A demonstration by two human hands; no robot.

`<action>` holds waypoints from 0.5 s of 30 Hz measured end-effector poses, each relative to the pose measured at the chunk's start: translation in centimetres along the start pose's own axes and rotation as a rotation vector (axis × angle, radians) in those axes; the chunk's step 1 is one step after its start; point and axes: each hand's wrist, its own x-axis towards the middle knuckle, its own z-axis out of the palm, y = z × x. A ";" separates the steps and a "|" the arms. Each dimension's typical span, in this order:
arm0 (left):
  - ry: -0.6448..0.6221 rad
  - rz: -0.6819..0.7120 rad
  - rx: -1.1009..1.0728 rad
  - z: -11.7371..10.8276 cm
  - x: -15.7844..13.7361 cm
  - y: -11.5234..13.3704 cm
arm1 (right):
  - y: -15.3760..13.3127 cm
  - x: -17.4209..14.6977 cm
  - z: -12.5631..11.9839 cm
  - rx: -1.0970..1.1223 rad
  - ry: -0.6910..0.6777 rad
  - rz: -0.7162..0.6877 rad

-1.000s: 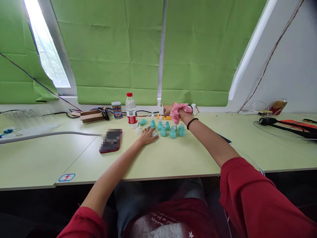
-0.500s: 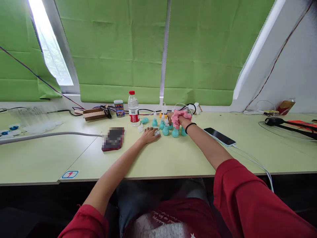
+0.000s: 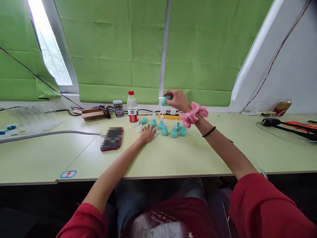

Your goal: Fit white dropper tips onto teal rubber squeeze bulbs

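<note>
My right hand [image 3: 177,99] is raised above the far side of the desk. Its thumb and fingers pinch a teal squeeze bulb [image 3: 164,100]. Below it, several teal bulbs [image 3: 173,133] stand upright in a group, most with clear pointed nozzles on top. Another teal bulb [image 3: 143,121] lies on its side near the bottle. My left hand [image 3: 148,134] rests on the desk just left of the group, fingers stretched out over small clear-white nozzle pieces [image 3: 155,134]. More such nozzles [image 3: 139,129] lie by its fingertips; some are partly covered.
A water bottle [image 3: 133,110] with a red cap stands behind the bulbs, beside a printed can [image 3: 118,108]. A dark red device [image 3: 112,138] lies left of my left hand. An open cardboard box [image 3: 92,114] and cables line the wall. Black headband-like gear [image 3: 289,127] lies far right.
My right hand has risen from behind the standing bulbs, lifting one teal bulb into the air. My right forearm now hides most of the phone. My left hand has barely shifted.
</note>
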 end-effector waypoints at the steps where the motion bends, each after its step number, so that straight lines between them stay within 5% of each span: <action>1: -0.034 -0.008 -0.005 0.1 0.0 0.0 | -0.8 -0.6 0.1 -0.003 -0.010 -0.042; 4: -0.056 -0.004 -0.019 0.2 0.0 -0.1 | -2.4 -4.3 2.0 0.021 -0.211 -0.172; 7: -0.055 0.030 -0.036 -0.1 -0.1 0.0 | -2.0 -8.7 5.5 0.001 -0.397 -0.161; 11: -0.060 0.072 -0.071 -0.9 -0.3 -0.1 | -1.0 -11.8 8.7 -0.008 -0.346 -0.098; 15: -0.073 0.090 -0.119 -2.0 -0.3 -0.4 | -1.1 -12.2 9.1 -0.041 -0.272 -0.036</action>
